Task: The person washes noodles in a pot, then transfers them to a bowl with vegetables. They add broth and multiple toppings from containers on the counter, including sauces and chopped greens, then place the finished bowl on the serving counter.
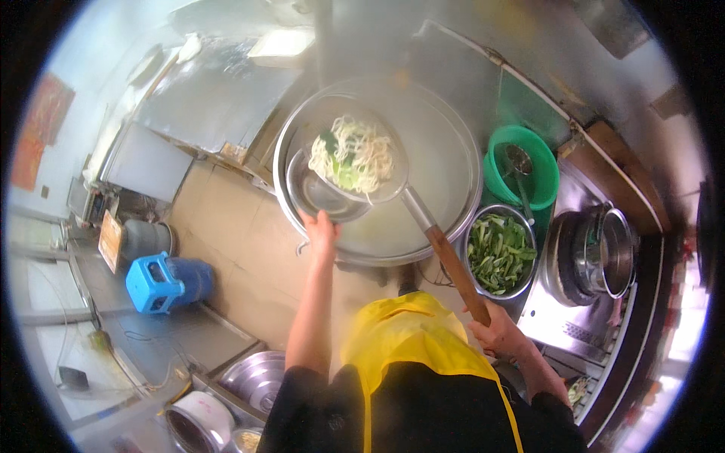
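Note:
My right hand (498, 331) is wrapped round the wooden handle of a long strainer (458, 268). At the strainer's far end lies a heap of pale noodles (361, 155) with some green leaves. It hangs above a large round metal pot (477, 162) of cloudy, steaming liquid. My left hand (322, 230) grips the near rim of a metal bowl (308, 193), held over the left part of the pot. The noodles sit over the bowl's right side and hide part of its inside.
Right of the pot are a green basin (555, 181) with a ladle (518, 160) in it and a metal bowl of cut greens (500, 253). Stacked metal pots (604, 253) stand farther right. At left, a blue stool (155, 283) stands by a grey counter.

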Action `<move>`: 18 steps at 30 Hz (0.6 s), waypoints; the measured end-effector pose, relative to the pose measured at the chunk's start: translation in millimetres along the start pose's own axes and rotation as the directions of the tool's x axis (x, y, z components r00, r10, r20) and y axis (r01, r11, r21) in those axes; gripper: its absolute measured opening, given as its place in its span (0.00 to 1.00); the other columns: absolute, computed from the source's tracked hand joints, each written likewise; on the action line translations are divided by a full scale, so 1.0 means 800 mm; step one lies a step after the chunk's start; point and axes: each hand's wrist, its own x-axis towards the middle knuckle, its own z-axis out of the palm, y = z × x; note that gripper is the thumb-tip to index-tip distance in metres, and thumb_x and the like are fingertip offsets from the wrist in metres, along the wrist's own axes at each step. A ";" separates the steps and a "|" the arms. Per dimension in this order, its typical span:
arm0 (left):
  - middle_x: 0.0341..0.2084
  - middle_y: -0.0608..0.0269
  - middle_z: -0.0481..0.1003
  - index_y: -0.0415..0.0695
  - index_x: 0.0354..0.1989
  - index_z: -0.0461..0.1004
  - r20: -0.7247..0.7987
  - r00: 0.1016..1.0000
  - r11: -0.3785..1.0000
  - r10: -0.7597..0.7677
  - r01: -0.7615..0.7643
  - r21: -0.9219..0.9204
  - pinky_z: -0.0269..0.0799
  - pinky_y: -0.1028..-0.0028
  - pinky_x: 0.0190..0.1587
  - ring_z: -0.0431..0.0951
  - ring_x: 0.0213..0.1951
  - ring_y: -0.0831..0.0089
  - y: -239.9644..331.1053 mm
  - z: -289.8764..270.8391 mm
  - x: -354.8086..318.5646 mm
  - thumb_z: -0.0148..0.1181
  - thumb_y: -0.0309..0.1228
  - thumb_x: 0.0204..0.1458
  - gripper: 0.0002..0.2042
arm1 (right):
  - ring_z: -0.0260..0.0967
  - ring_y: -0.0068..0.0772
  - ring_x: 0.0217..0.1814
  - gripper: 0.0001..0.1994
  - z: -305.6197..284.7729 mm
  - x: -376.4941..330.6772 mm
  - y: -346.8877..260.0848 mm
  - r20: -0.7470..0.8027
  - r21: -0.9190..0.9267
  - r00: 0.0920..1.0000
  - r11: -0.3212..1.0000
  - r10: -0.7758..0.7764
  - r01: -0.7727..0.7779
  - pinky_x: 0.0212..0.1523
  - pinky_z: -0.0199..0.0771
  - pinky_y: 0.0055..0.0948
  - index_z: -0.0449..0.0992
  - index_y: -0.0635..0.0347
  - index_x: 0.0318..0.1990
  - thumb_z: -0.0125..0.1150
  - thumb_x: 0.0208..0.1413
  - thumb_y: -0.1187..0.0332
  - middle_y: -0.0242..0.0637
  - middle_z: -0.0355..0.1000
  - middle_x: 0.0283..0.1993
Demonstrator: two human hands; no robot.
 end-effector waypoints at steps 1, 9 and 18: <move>0.48 0.56 0.74 0.56 0.80 0.36 -0.022 0.999 0.999 -0.034 0.034 -0.029 0.75 0.71 0.30 0.75 0.33 0.74 -0.004 0.006 -0.005 0.45 0.25 0.63 0.38 | 0.75 0.35 0.32 0.21 0.002 0.000 0.004 -0.070 -0.079 0.992 0.992 -0.108 0.102 0.35 0.74 0.35 0.70 0.62 0.59 0.62 0.60 0.67 0.44 0.75 0.34; 0.35 0.64 0.73 0.55 0.62 0.58 -0.122 0.991 0.958 -0.054 0.018 -0.285 0.58 0.82 0.18 0.68 0.20 0.81 -0.012 -0.012 -0.057 0.46 0.28 0.65 0.18 | 0.80 0.53 0.47 0.26 -0.008 0.036 0.015 -0.403 -0.278 0.860 0.937 -0.312 0.210 0.46 0.77 0.43 0.67 0.65 0.63 0.66 0.59 0.65 0.57 0.78 0.45; 0.41 0.66 0.75 0.58 0.67 0.56 -0.170 0.985 0.969 0.000 -0.042 -0.245 0.56 0.85 0.18 0.69 0.21 0.82 0.054 -0.051 -0.075 0.50 0.28 0.65 0.22 | 0.78 0.65 0.43 0.16 -0.124 0.341 -0.072 -0.355 -0.605 0.867 0.793 -0.351 0.074 0.45 0.78 0.55 0.79 0.71 0.44 0.58 0.62 0.62 0.61 0.79 0.40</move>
